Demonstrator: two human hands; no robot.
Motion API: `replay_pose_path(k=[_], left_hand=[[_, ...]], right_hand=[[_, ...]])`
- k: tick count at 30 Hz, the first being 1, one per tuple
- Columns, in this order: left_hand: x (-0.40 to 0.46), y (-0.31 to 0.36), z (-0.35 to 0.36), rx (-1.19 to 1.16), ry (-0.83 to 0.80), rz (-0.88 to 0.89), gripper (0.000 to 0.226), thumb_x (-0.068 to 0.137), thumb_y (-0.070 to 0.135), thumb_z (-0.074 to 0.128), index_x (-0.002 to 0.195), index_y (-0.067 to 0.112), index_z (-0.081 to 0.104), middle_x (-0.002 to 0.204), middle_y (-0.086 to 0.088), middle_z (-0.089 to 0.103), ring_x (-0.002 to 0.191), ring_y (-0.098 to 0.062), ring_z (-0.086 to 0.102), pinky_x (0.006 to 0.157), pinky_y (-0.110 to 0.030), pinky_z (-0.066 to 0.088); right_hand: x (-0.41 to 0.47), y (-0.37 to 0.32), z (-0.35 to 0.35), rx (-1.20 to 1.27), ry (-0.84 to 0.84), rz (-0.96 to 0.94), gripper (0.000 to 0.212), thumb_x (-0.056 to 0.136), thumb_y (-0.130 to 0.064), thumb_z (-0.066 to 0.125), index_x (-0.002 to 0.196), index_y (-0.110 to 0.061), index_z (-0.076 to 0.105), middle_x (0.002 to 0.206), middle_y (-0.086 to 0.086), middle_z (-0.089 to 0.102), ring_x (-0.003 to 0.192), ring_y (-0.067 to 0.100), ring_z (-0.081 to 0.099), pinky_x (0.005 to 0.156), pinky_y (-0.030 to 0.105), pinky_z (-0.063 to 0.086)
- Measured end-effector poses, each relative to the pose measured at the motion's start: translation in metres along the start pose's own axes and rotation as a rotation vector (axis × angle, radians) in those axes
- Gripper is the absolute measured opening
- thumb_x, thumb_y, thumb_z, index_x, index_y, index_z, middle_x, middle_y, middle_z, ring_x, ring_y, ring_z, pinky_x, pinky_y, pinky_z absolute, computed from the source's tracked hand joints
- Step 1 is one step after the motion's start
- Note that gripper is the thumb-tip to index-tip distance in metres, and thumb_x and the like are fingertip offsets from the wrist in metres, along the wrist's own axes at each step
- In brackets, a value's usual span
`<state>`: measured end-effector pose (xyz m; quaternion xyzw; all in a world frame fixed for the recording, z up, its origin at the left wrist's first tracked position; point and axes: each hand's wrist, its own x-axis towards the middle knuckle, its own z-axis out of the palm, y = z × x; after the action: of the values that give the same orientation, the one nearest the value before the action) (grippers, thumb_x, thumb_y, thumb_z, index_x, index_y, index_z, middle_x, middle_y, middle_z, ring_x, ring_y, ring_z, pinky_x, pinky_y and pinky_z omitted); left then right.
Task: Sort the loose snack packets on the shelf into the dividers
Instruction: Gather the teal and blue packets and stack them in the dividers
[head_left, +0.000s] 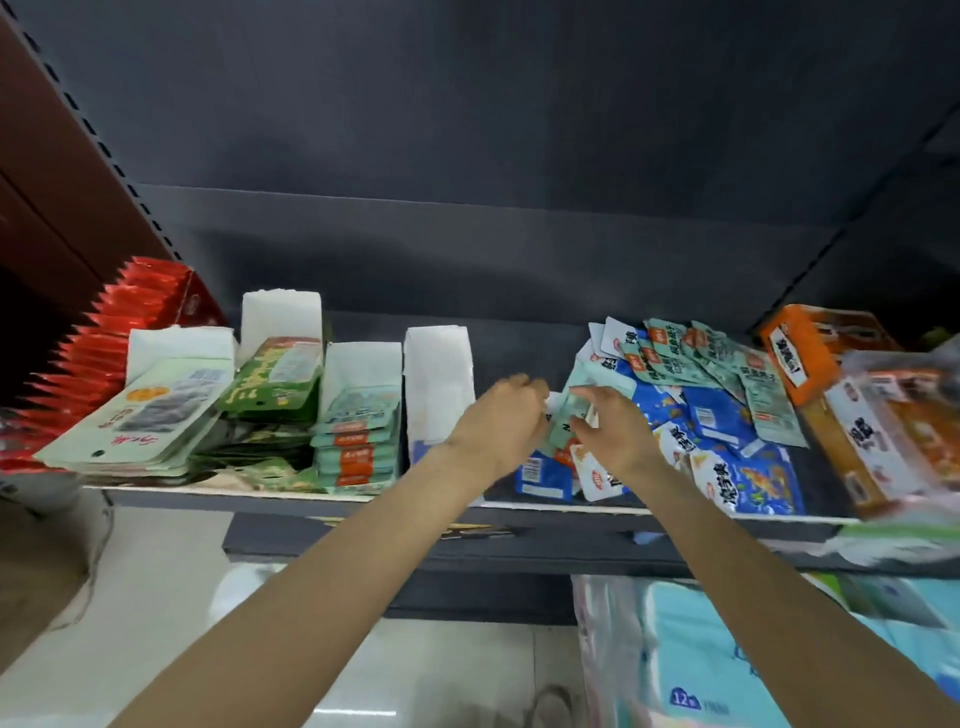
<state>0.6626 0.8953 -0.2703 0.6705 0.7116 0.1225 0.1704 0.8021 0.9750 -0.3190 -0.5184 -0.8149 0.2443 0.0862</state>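
A loose heap of snack packets lies on the dark shelf (291, 500), teal packets (714, 364) at the back and blue packets (748, 480) in front. Both hands meet over the heap's left edge. My left hand (501, 421) and my right hand (615, 431) both grip a small bunch of teal packets (569, 410) held between them. To the left stand white dividers: one (439, 384) almost empty, one (358, 415) stacked with teal packets, and others with green packets (270, 384) and pale green packets (140, 421).
Red packets (104, 338) fill a row at the far left. An orange box (800, 358) and wrapped orange boxes (893, 441) sit at the right end. Tissue packs (727, 660) stand below the shelf at the right; pale floor shows below left.
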Motion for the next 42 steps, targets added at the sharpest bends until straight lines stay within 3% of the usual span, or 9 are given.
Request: replay_pose_path(k=[6,15,21,27,30,33,35,37,42], left_hand=[[0.057,0.019,0.066,-0.129,-0.265,-0.456,0.031,0.095,0.011,0.044,0.122,-0.004,0.049,0.128,-0.02,0.053,0.115,-0.033,0.053,0.089,-0.033,0.044],[0.069,0.02,0.078,-0.344,-0.184,-0.71,0.026,0.094,0.013,0.052,0.115,-0.002,0.055,0.117,-0.014,0.061,0.106,-0.027,0.061,0.081,-0.032,0.051],[0.057,0.03,0.066,-0.452,0.015,-0.68,0.03,0.088,0.007,0.063,0.116,-0.001,0.057,0.12,-0.013,0.06,0.106,-0.025,0.061,0.08,-0.03,0.052],[0.035,0.023,0.021,-0.443,0.254,-0.513,0.019,0.085,0.018,0.068,0.069,0.01,0.061,0.076,-0.007,0.067,0.069,-0.017,0.06,0.061,-0.022,0.044],[0.012,0.016,-0.015,-0.754,0.35,-0.438,0.01,0.088,0.017,0.065,0.081,0.011,0.063,0.067,0.004,0.063,0.052,0.001,0.057,0.051,-0.008,0.043],[-0.012,0.003,-0.046,-1.028,0.401,-0.376,0.012,0.092,0.012,0.058,0.081,0.007,0.061,0.063,-0.001,0.064,0.044,-0.001,0.057,0.05,-0.014,0.048],[-0.034,-0.014,-0.066,-1.064,0.469,-0.324,0.022,0.095,0.016,0.052,0.075,0.009,0.06,0.06,-0.001,0.064,0.044,-0.006,0.057,0.048,-0.017,0.045],[-0.056,-0.038,-0.081,-0.998,0.586,-0.283,0.025,0.098,0.016,0.043,0.079,0.013,0.06,0.069,-0.001,0.064,0.053,-0.009,0.058,0.053,-0.019,0.045],[-0.11,-0.108,-0.098,-0.549,0.644,-0.197,0.04,0.082,-0.007,0.043,0.111,0.017,0.058,0.103,0.005,0.063,0.095,-0.009,0.057,0.085,-0.019,0.045]], right_hand=[[0.009,0.064,-0.004,-0.066,-0.28,-0.025,0.08,0.087,-0.032,0.063,0.149,-0.015,0.015,0.157,0.006,0.012,0.145,0.021,0.01,0.116,0.032,0.011],[0.01,0.082,0.005,-0.081,-0.3,-0.028,0.078,0.089,-0.029,0.06,0.149,-0.019,0.012,0.158,-0.002,0.002,0.145,0.022,0.007,0.116,0.041,0.021],[0.011,0.074,-0.001,-0.035,-0.283,-0.01,0.08,0.088,-0.024,0.062,0.15,-0.015,0.012,0.158,0.003,0.007,0.145,0.019,0.008,0.118,0.038,0.015],[-0.003,0.034,-0.023,0.131,-0.156,-0.158,0.09,0.082,-0.017,0.069,0.15,-0.025,0.011,0.158,-0.003,0.008,0.145,0.014,0.009,0.115,0.031,0.017],[-0.013,-0.005,-0.029,0.188,-0.09,-0.284,0.095,0.079,-0.015,0.073,0.149,-0.031,0.011,0.157,-0.008,0.011,0.143,0.009,0.011,0.113,0.027,0.016],[-0.018,-0.042,-0.024,0.257,0.097,-0.39,0.069,0.085,-0.01,0.065,0.144,-0.028,0.033,0.144,-0.003,0.04,0.13,0.013,0.038,0.107,0.026,0.033],[-0.02,-0.073,-0.018,0.315,0.257,-0.467,0.051,0.087,-0.002,0.06,0.134,-0.021,0.051,0.126,0.0,0.059,0.114,0.016,0.055,0.098,0.032,0.047],[-0.023,-0.106,-0.01,0.416,0.333,-0.526,0.037,0.089,-0.003,0.059,0.123,-0.016,0.062,0.115,0.0,0.066,0.103,0.009,0.06,0.092,0.02,0.047],[-0.033,-0.176,0.018,0.573,0.192,-0.521,0.025,0.087,-0.006,0.063,0.11,-0.012,0.069,0.1,-0.004,0.066,0.089,-0.005,0.058,0.08,0.006,0.044]])
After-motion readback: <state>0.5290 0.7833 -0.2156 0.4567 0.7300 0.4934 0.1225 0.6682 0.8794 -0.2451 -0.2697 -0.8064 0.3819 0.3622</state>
